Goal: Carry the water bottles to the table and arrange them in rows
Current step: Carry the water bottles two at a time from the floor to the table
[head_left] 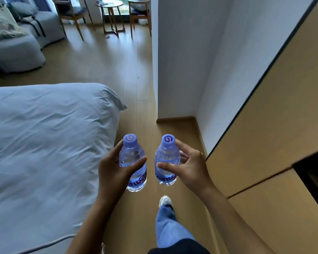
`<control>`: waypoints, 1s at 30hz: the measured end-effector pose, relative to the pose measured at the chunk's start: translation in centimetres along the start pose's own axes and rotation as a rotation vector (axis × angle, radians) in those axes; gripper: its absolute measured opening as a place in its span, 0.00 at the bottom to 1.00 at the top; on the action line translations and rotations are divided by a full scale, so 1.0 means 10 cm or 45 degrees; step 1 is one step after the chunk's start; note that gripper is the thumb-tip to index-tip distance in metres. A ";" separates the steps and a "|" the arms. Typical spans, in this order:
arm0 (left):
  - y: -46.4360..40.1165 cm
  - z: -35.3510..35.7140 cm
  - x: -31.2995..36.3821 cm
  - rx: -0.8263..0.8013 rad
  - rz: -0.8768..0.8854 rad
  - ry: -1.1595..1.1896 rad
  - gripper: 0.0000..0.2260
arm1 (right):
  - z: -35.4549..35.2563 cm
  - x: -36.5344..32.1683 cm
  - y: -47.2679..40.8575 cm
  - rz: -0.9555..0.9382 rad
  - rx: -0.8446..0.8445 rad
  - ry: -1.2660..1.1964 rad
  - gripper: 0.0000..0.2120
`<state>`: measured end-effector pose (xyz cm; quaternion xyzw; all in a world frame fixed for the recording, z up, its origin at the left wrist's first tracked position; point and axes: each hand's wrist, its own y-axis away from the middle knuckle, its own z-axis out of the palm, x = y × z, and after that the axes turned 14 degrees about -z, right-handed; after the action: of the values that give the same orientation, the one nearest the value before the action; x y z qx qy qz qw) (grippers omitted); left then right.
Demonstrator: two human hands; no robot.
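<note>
Two water bottles (133,162) ride upright, left hand (112,171) and right hand (191,167) each wrapping one; keep them level walking toward the round desk (109,4).

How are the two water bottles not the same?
The left bottle is gripped by the left hand and hangs a bit lower; the right bottle is gripped by the right hand and sits slightly higher. The left bottle's base tilts rightward, the right bottle's base more straight down. Both are clear, upright, capped in purple with a swirl, and carry a purple label.
</note>
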<state>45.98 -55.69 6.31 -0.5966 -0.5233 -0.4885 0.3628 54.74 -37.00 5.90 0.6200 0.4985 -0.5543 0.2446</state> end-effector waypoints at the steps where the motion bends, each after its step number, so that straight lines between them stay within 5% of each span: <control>1: -0.23 0.08 0.05 0.014 0.001 0.006 0.22 | -0.01 0.05 -0.29 -0.019 -0.023 0.018 0.35; 11: -2.38 0.50 0.40 0.107 -0.103 0.091 0.21 | 0.12 0.47 -2.80 -0.115 -0.182 0.032 0.36; 30: -7.16 0.21 0.66 0.048 0.013 -0.080 0.24 | 1.67 1.40 -7.17 -0.016 -0.149 0.024 0.31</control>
<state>-23.82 -38.36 6.55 -0.6074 -0.5405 -0.4577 0.3598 -17.94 -18.93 6.33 0.6067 0.5360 -0.5200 0.2724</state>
